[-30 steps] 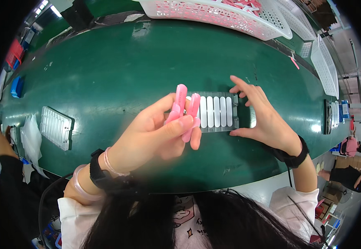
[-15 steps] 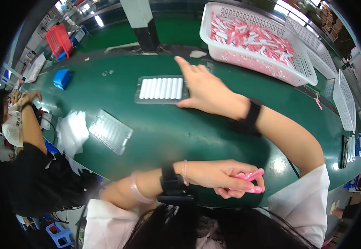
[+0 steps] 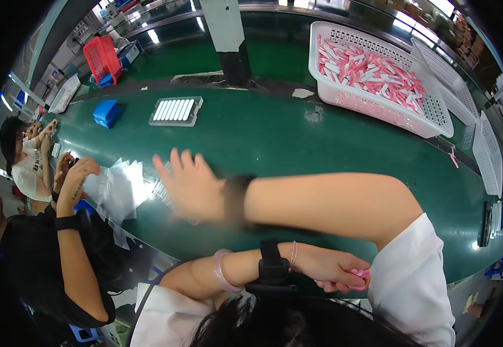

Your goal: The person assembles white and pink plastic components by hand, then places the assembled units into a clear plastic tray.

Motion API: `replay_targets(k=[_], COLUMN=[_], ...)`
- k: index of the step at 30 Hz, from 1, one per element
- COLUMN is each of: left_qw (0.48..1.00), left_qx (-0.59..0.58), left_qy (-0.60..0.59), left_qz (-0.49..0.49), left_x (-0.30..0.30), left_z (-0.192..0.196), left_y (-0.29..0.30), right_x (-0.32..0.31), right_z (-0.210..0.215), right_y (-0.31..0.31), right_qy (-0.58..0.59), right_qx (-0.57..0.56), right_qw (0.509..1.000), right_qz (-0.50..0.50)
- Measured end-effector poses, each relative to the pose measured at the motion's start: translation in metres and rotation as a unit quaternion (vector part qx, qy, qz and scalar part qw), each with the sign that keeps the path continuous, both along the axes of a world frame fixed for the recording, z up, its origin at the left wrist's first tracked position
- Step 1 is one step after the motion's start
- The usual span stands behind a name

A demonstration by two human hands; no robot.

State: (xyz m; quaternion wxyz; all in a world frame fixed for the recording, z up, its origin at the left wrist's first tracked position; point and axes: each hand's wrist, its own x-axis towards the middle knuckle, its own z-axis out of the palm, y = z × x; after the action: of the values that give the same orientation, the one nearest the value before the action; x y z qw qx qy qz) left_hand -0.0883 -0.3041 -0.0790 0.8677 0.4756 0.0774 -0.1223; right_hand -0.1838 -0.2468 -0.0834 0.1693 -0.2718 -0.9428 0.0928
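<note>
Low in the view, near my body, my left hand (image 3: 338,270) is closed around small glossy pink plastic pieces (image 3: 360,279), partly hidden by the fingers. My right arm reaches across to the left, and my right hand (image 3: 190,185), a little blurred, has its fingers spread with nothing visible in them. Just beyond those fingers lies a clear plastic tray (image 3: 160,192), mostly covered by the hand. Farther off on the green table (image 3: 274,144) rests another clear tray (image 3: 194,118), with a row of white sticks (image 3: 173,110) in it.
A white perforated basket (image 3: 378,113) full of pink and white pieces stands at the back right. Clear plastic bags (image 3: 118,194) lie at the left, beside a co-worker's hand (image 3: 81,173). Beyond them sit a blue packet (image 3: 107,113) and a red basket (image 3: 102,58).
My right hand has left the tray of white sticks and swung left and nearer, over the other clear tray. The filled tray now sits farther left. The left hand still holds its pink pieces.
</note>
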Motion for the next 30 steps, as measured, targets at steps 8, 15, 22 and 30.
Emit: replay_targets(k=[8, 15, 22, 30], left_qw=[0.999, 0.989, 0.942, 0.904], left_qx=[-0.034, -0.099, -0.042, 0.098], left_qy=[-0.005, 0.041, -0.033, -0.030], left_qz=[0.006, 0.104, 0.331, 0.415], left_x=[0.004, 0.001, -0.001, 0.009], left_z=[-0.013, -0.002, 0.008, 0.019], left_y=[-0.005, 0.002, 0.010, 0.009], right_x=[0.062, 0.236, 0.341, 0.326], right_z=[0.006, 0.024, 0.040, 0.035], right_y=[0.002, 0.008, -0.034, -0.059], right_qy=[-0.036, -0.046, -0.038, 0.022], right_qx=[-0.044, -0.134, -0.200, -0.159], right_qw=[0.997, 0.989, 0.969, 0.970], right_qz=[0.055, 0.036, -0.143, -0.184])
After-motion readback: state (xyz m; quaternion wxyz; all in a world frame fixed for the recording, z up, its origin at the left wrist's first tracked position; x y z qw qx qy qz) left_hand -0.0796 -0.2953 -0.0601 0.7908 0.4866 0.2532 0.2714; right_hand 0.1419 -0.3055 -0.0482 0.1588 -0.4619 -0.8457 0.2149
